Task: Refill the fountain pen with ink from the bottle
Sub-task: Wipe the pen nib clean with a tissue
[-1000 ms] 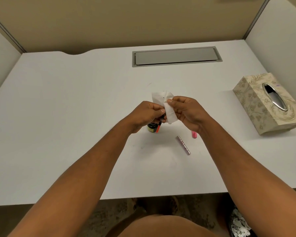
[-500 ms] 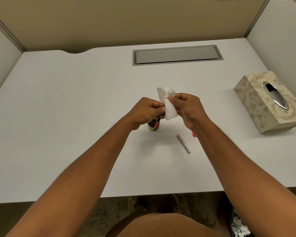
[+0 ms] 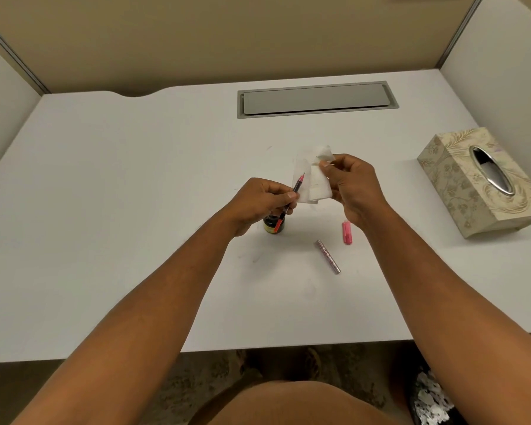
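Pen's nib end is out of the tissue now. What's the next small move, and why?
Probably set the tissue down: the right hand pinches it clear of the pen, which the left hand holds, while the barrel lies waiting on the desk.

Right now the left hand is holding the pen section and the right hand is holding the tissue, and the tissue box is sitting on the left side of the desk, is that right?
Not quite. The head view shows the tissue box on the right side of the desk, not the left. The rest holds: the left hand holds the pen section and the right hand holds the tissue.
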